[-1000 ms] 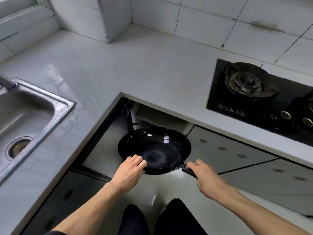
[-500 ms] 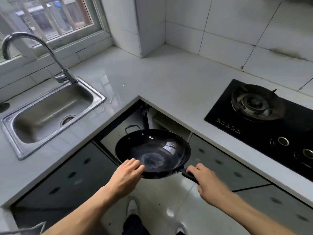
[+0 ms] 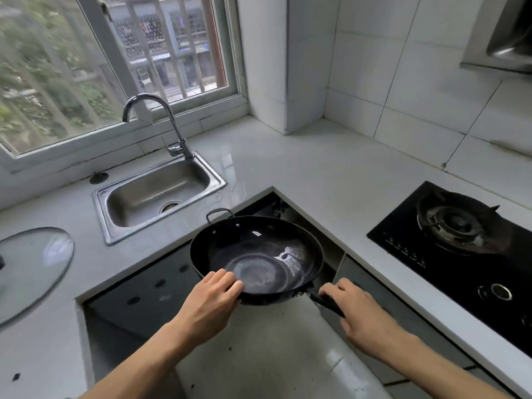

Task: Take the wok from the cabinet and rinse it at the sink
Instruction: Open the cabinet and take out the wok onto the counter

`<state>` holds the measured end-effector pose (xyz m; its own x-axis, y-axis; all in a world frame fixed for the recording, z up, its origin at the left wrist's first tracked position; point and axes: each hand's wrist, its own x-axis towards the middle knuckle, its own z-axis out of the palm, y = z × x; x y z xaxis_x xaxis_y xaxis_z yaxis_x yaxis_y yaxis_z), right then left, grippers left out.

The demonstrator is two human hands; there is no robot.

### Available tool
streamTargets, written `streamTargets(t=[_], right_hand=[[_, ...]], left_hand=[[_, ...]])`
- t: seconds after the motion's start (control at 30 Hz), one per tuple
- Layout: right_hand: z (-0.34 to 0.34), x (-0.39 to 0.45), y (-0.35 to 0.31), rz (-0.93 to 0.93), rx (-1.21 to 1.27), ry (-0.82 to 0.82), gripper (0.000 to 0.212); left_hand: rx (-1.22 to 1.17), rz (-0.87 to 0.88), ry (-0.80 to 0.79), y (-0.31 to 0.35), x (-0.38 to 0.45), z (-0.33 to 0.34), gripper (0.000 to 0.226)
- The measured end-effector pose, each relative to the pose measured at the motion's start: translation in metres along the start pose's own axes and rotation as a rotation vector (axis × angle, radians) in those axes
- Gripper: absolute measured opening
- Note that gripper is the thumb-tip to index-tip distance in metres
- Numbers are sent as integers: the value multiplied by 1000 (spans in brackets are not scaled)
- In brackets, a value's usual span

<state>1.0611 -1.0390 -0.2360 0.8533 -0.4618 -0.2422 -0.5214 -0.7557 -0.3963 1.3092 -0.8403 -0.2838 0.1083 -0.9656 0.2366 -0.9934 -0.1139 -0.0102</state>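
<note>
Wok (image 3: 256,259), black and upright, is held in the air in front of the inner corner of the white countertop (image 3: 316,174), clear of the counter and roughly level with its edge. I have my left hand (image 3: 208,305) clamped on the near rim, fingers curled over the lip into the bowl. My right hand (image 3: 358,311) is closed around the long black handle (image 3: 326,303) that juts from the near right side of the wok. A small loop handle (image 3: 219,213) shows on the far rim, pointing toward the sink (image 3: 161,194).

The steel sink is set in the counter to the left and beyond the wok, near but apart from it, its basin dry as far as I can tell. The curved faucet (image 3: 161,122) stands at its back right corner under the window (image 3: 115,61). A glass lid (image 3: 31,269) lies on the counter at far left. The black gas hob (image 3: 460,246) sits on the right arm of the counter. Below the wok, dark cabinet fronts (image 3: 149,292) run under the counter.
</note>
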Motion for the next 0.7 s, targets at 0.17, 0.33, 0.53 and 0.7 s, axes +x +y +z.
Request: streamTargets(t=[0.17,0.33,0.53,0.7], right_hand=[[-15,23,-35,-65,-25,24,50],[-25,54,-70,-140,-70,48,49],[-38,85,-93,-170,-67,77,57],[-56,118,-91,-187,-53,127,56]], left_hand=[[1,-38,60,-30,-13,-26,7],[-13,-88,111,-65,-27,-41,5],[20,-97,186,-106,-16,-50,11],[32,-95,223,-131,18,-54,12]])
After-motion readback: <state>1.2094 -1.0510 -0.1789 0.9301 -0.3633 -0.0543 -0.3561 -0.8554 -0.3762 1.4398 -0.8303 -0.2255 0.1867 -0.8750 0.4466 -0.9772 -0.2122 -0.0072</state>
